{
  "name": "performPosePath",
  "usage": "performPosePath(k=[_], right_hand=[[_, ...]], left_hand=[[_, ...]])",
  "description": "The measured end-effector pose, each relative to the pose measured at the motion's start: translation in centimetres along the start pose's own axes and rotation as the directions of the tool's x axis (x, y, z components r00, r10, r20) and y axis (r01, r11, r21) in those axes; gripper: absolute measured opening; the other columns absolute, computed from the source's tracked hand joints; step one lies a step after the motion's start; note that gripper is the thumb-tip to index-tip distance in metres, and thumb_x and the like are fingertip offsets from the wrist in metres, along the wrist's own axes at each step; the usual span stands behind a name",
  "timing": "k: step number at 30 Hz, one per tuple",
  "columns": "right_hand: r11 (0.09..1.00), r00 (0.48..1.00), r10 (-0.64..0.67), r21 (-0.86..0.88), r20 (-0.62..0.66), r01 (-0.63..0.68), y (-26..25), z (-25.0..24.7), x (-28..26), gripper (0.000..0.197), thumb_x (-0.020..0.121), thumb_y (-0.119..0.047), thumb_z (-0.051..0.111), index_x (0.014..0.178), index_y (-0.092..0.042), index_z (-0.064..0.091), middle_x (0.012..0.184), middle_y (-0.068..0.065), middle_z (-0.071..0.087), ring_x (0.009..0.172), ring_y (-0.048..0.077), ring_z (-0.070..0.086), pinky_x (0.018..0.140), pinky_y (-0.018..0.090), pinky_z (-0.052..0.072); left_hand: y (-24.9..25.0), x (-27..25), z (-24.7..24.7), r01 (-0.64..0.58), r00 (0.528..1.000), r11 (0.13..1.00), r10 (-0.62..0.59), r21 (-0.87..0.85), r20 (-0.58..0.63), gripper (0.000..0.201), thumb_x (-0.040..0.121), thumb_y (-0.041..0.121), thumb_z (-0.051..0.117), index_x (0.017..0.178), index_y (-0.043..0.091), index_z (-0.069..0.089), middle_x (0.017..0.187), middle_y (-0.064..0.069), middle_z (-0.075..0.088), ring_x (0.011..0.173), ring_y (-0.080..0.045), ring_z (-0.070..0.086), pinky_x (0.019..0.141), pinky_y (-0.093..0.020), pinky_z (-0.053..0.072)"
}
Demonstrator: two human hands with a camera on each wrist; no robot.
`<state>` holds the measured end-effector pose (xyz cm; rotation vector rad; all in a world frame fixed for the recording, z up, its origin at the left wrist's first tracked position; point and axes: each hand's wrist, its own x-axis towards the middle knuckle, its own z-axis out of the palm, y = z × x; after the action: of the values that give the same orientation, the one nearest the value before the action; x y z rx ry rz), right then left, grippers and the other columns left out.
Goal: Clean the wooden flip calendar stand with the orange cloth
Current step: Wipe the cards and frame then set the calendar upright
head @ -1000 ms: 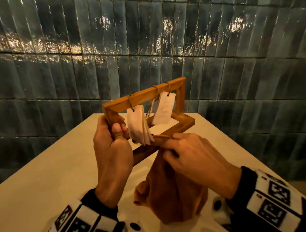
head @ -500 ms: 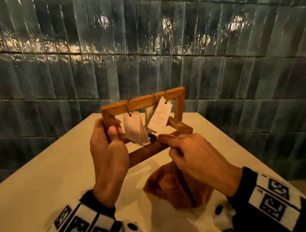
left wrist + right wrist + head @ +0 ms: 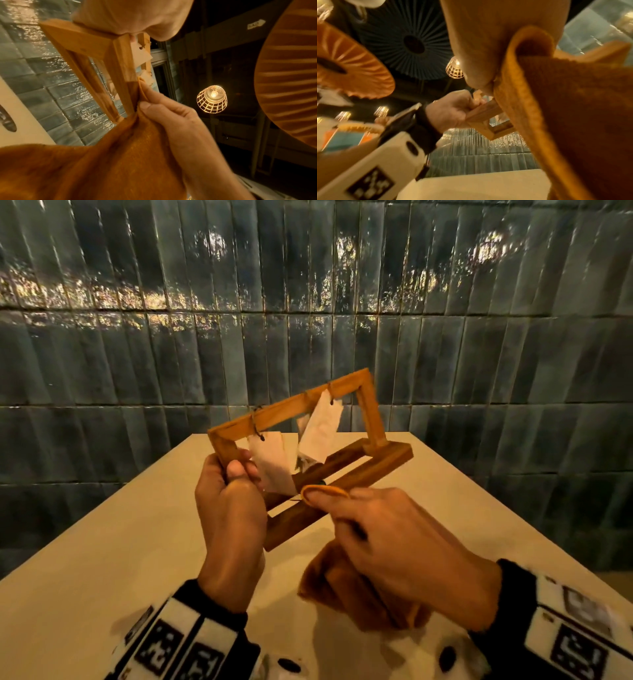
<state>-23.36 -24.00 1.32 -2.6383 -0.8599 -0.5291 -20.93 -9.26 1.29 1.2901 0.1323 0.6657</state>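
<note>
Overhead, left hand [image 3: 229, 508] grips stand [image 3: 294, 409]; cloth [image 3: 356, 587] hangs under right hand [image 3: 404, 546].

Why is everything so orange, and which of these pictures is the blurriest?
Head view: warm, dim light; glare streaks the glossy tiled wall. Left wrist view: a caged lamp glows, surroundings dark. Right wrist view: blurriest, the orange cloth fills it close up.

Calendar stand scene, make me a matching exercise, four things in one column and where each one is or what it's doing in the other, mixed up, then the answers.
Things:
1. left hand
2. right hand
3. paper cards
4. table

States:
A. hang from the stand's top bar
B. pinches the orange cloth against the stand's base rail
C. lies under everything, pale
D. grips a post of the calendar stand, holding it tilted in the air

Pairs: 1-D, 2-B, 3-A, 4-C
</note>
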Motion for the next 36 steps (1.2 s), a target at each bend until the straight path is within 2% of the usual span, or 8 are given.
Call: performPosePath(k=[9,16,19,22,26,29,33,36], right_hand=[[0.977,0.941,0.197,-0.028,-0.275,-0.213,5.8,-2.4,1.6,0.042,0.096,-0.027,0.039,0.138,-0.037,0.035,0.079,-0.002,0.057,0.069,0.014,0.056,0.064,0.028,0.048],[0.992,0.996,-0.073,-0.095,0.059,0.079,-0.9,-0.2,-0.3,0.053,0.098,-0.034,0.033,0.143,-0.047,0.007,0.123,-0.009,0.046,0.095,0.007,0.045,0.086,0.019,0.042],[0.978,0.984,-0.089,-0.175,0.155,0.116,-1.2,-0.2,-0.4,0.057,0.098,-0.034,0.034,0.141,-0.05,-0.001,0.12,-0.009,0.042,0.093,0.007,0.045,0.082,0.018,0.043],[0.986,1.0,0.004,-0.164,-0.019,-0.007,1.6,-1.0,0.4,0.05,0.099,-0.033,0.027,0.138,-0.056,0.006,0.099,-0.014,0.041,0.08,0.003,0.043,0.072,0.017,0.045],[0.976,0.953,0.18,-0.076,-0.243,-0.204,6.6,-2.6,1.8,0.047,0.097,-0.031,0.035,0.135,-0.052,0.016,0.103,0.002,0.061,0.089,0.019,0.057,0.082,0.04,0.05],[0.953,0.924,0.285,-0.022,-0.256,-0.301,8.1,-3.3,2.1,0.046,0.096,-0.027,0.041,0.138,-0.043,0.032,0.117,0.005,0.063,0.101,0.023,0.059,0.09,0.041,0.047],[0.901,0.901,0.433,0.039,-0.029,-0.432,8.1,-3.3,1.3,0.033,0.096,-0.023,0.046,0.129,-0.028,0.049,0.12,-0.001,0.06,0.092,0.008,0.056,0.077,0.014,0.041],[0.905,0.884,0.423,-0.051,0.2,-0.422,7.1,-3.4,0.3,0.021,0.089,-0.036,0.056,0.109,-0.03,0.054,0.107,-0.005,0.06,0.087,0.007,0.056,0.071,0.016,0.044]], left_hand=[[0.8,0.4,-0.7,0.352,0.934,0.908,-0.358,-0.228,0.015,0.032,0.1,0.019,0.034,0.077,0.018,0.056,0.062,0.002,0.047,0.058,-0.01,0.042,0.073,-0.028,0.042],[1.2,0.0,0.3,0.474,0.875,0.831,-0.481,-0.291,0.05,0.03,0.095,0.009,0.038,0.07,0.016,0.052,0.061,0.001,0.045,0.054,-0.01,0.04,0.065,-0.028,0.043],[1.2,-0.3,0.1,0.481,0.872,0.825,-0.484,-0.298,0.067,0.029,0.095,0.009,0.038,0.071,0.013,0.053,0.062,-0.002,0.045,0.056,-0.011,0.04,0.07,-0.029,0.046],[1.2,0.0,-0.5,0.504,0.859,0.804,-0.505,-0.316,0.087,0.027,0.097,0.013,0.039,0.075,0.013,0.055,0.064,-0.001,0.045,0.054,-0.009,0.039,0.063,-0.024,0.043],[1.3,0.5,-1.3,0.52,0.85,0.802,-0.521,-0.294,0.082,0.024,0.098,0.016,0.04,0.081,0.011,0.057,0.065,-0.001,0.046,0.055,-0.008,0.039,0.065,-0.023,0.044],[1.5,0.8,-1.8,0.514,0.854,0.817,-0.516,-0.262,0.067,0.028,0.098,0.014,0.039,0.077,0.012,0.057,0.065,-0.002,0.047,0.056,-0.008,0.04,0.067,-0.023,0.044],[1.9,1.8,-3.1,0.474,0.879,0.852,-0.47,-0.221,0.074,0.029,0.097,0.012,0.037,0.076,0.014,0.057,0.063,0.0,0.049,0.058,-0.008,0.043,0.063,-0.024,0.045],[2.2,2.3,-3.7,0.386,0.923,0.899,-0.372,-0.208,0.104,0.028,0.098,0.013,0.035,0.083,0.014,0.059,0.062,0.001,0.05,0.058,-0.008,0.044,0.065,-0.025,0.044]])
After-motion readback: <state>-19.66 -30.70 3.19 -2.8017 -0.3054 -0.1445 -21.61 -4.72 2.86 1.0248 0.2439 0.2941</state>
